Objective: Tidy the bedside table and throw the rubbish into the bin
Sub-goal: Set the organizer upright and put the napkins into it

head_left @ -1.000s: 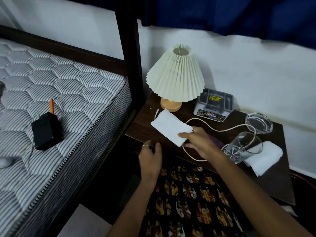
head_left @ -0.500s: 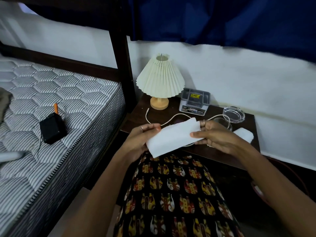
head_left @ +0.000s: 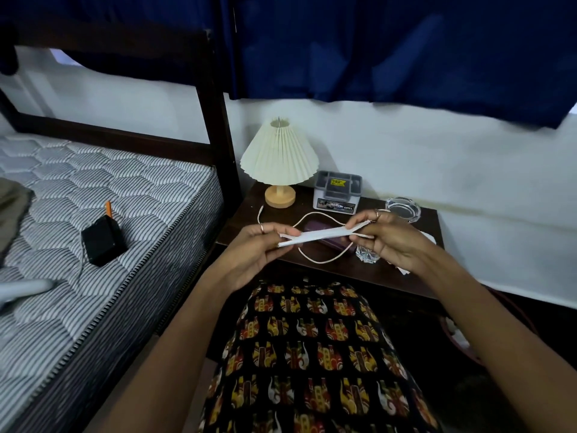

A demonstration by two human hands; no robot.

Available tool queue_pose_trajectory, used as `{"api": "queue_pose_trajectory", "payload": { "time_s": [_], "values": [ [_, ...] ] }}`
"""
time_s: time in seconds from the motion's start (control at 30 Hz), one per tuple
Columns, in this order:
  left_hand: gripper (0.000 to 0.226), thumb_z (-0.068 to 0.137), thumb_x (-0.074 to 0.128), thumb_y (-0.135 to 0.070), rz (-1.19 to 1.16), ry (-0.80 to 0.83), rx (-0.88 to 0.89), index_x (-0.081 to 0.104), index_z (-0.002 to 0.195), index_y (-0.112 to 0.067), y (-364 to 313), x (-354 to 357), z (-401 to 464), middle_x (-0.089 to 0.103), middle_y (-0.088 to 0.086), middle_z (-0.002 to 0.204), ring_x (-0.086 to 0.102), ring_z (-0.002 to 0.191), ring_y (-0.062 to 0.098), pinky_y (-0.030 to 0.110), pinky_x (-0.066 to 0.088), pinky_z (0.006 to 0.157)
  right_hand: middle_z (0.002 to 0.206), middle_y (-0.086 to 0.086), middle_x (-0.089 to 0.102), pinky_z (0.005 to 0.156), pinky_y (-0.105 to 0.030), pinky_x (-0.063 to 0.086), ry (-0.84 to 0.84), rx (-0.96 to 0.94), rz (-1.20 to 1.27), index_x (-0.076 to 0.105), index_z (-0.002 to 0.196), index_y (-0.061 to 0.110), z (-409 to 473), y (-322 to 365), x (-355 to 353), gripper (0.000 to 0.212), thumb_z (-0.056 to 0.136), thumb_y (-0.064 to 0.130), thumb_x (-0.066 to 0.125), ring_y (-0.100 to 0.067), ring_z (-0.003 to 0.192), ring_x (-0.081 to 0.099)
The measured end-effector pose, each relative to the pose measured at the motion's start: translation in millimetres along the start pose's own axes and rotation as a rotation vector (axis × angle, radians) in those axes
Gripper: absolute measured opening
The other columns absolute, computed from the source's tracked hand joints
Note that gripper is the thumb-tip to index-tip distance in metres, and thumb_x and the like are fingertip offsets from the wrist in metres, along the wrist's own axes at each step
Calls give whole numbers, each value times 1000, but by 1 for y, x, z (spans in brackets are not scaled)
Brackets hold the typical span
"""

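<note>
Nearest to the camera, the left hand [head_left: 253, 245] and the right hand [head_left: 385, 237] hold a white tissue [head_left: 315, 237] between them, above the front edge of the worktop [head_left: 406, 276]. The fingers of each hand are curled and pinch one end of it. Half a second ago the tissue was a wide flat sheet between the same fingers; now it is folded into a narrow strip, seen almost edge-on. I judge that it is being made compact, either to put back in order or to throw into the bin, and no bin is in view.

Just behind the fingers lie a white cable [head_left: 312, 260] and a dark purple case [head_left: 324, 235]. Under the right fingers stands a drinking glass [head_left: 368, 254], mostly hidden, and beside it perhaps another tissue [head_left: 427, 237]. Farther from the fingers are an ashtray [head_left: 402, 209], a grey organiser box [head_left: 338, 190] and a lamp [head_left: 279, 157]. On the box I can read "OPEL"; its yellow sticker is too small to read
</note>
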State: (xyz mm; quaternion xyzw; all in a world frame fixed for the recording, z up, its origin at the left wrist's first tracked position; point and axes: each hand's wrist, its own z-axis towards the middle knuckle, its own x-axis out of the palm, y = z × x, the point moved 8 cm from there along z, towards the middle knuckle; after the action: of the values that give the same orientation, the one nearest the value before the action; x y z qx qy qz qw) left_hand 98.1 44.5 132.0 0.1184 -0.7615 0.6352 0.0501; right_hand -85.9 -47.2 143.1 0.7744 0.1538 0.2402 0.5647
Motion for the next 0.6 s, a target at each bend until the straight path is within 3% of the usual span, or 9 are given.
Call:
{"api": "queue_pose_trajectory", "payload": {
  "time_s": [0.13,0.2,0.27,0.33,0.43,0.5,0.6],
  "values": [
    [28,91,48,-11,-44,5,-32,70,98,4,2,6,0,68,12,114,60,111,18,21,50,92,92,-18,62,68,-19,59,-65,-12,72,62,77,-5,-3,0,-5,26,88,-15,41,-17,83,65],
    [34,93,50,-21,-63,-33,-27,69,99,7,3,8,3,70,9,113,61,108,11,20,50,89,101,-20,60,70,-23,60,-63,-20,180,63,85,-4,-5,1,-6,22,88,-10,43,-21,93,59],
    [26,91,56,-17,-58,-70,33,70,93,5,2,9,7,71,8,108,64,103,6,16,51,82,102,-14,61,78,-31,60,-53,-24,339,62,100,3,-6,-1,-5,20,90,1,45,-23,93,61],
    [14,87,62,-8,-57,-84,92,72,91,1,3,13,13,72,8,106,64,107,14,19,52,85,99,-10,64,81,-38,59,-74,4,455,58,107,12,-5,-9,-4,20,90,21,52,-27,92,65],
    [15,85,60,4,-58,-123,125,72,92,-2,9,16,23,70,6,109,63,111,19,27,50,93,103,-13,67,75,-39,59,-90,85,426,55,114,16,-1,-29,4,48,77,45,62,-27,93,67],
    [17,84,59,6,-38,-134,126,71,95,-1,12,20,30,69,5,114,62,112,18,30,49,95,100,-12,69,72,-36,59,-96,101,388,56,115,13,4,-38,8,52,74,44,65,-24,87,67],
    [19,83,61,8,19,-137,129,72,95,-2,17,25,41,68,3,116,61,111,17,31,49,95,89,-10,70,61,-27,58,-154,69,313,62,104,8,14,-38,7,29,82,25,68,-19,71,66]
  ]
}}
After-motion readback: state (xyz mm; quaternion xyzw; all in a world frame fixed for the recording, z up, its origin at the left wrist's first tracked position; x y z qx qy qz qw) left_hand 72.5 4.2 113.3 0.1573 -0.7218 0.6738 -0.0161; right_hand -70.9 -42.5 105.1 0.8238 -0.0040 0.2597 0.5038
